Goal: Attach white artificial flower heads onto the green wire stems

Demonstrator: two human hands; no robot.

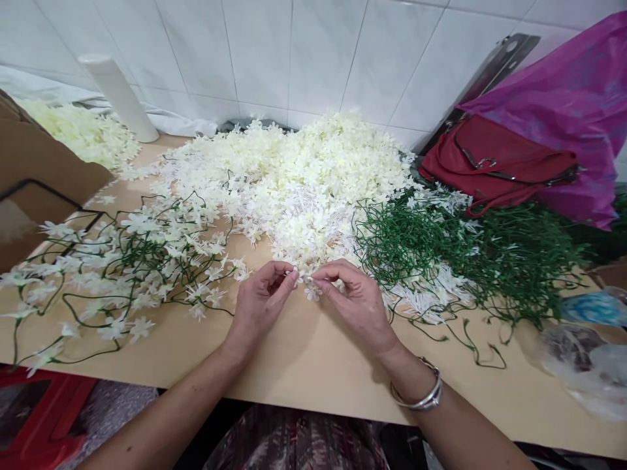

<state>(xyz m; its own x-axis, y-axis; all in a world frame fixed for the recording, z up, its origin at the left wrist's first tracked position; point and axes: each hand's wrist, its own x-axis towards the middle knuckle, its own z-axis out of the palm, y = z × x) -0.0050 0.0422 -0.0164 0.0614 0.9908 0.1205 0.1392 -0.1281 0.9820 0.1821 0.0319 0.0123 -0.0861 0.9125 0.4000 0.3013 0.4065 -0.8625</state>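
Note:
My left hand (pixel 262 297) is closed in a pinch on a small white artificial flower piece, mostly covered by the fingertips. Opposite it, my right hand (pixel 356 297) pinches a white flower part too, its tip pointing at the left fingers. A white artificial flower (pixel 312 292) shows just below the fingertips. Directly beyond both hands rises a big heap of cream-white flowers (pixel 313 183). Green plastic stems (pixel 406 241) lie in a tangle on the right, over white stalks. To the left, white flowers on green stems (pixel 142 261) are spread across the table.
The wooden table (pixel 304 365) meets a tiled wall. A white cylinder (pixel 120 98) and a cardboard box (pixel 39 176) are at the left. A red handbag (pixel 499 160), a purple plastic bag (pixel 563 104) and clear plastic bags (pixel 588 365) sit right. A red stool (pixel 39 418) stands below.

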